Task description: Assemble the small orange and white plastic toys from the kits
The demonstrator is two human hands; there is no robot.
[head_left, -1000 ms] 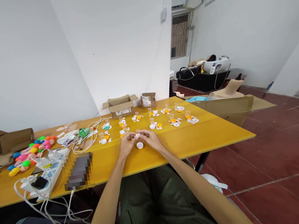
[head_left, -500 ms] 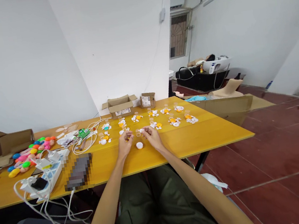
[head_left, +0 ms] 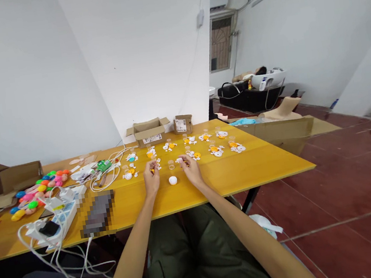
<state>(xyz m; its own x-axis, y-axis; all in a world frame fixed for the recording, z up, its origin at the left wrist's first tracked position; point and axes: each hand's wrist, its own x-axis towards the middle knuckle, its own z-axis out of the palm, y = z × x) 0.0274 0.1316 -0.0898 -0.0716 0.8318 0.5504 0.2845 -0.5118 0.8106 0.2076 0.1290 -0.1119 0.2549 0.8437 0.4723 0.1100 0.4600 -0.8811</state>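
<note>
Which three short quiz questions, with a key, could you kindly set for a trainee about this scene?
1. True or false: the round white plastic piece lies closer to the near edge of the yellow wooden table than the foremost clear plastic cup.
2. What is the right hand holding: A) a black cable, B) a small white plastic piece, or C) a green ball?
3. Fill in: in the picture, the wide labelled brown cardboard box stands to the ____ of the smaller labelled brown cardboard box.

Key: 1. True; 2. B; 3. left.
</note>
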